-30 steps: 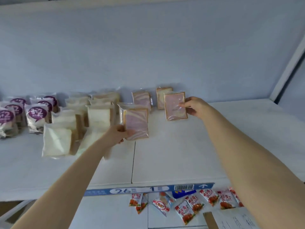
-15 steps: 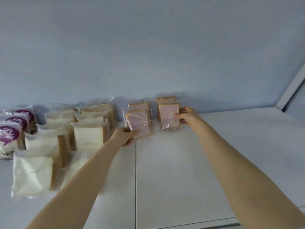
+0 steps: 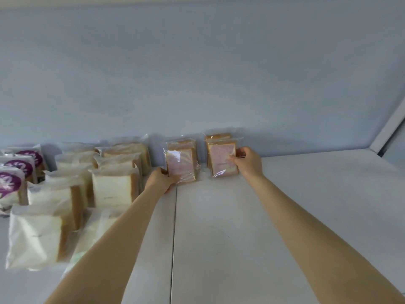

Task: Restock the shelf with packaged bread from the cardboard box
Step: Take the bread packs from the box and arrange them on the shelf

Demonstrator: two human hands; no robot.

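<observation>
white bread pkgs (image 3: 111,187) beside left hand (image 3: 161,180), purple-label pkgs (image 3: 18,170) far left

light: bright, even, soft | glare: on plastic wrap | blur: left edge (slight wide-angle bend)

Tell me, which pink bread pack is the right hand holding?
The front pink pack on the right: the right hand pinches its right edge. The left hand holds the other front pack.
</observation>
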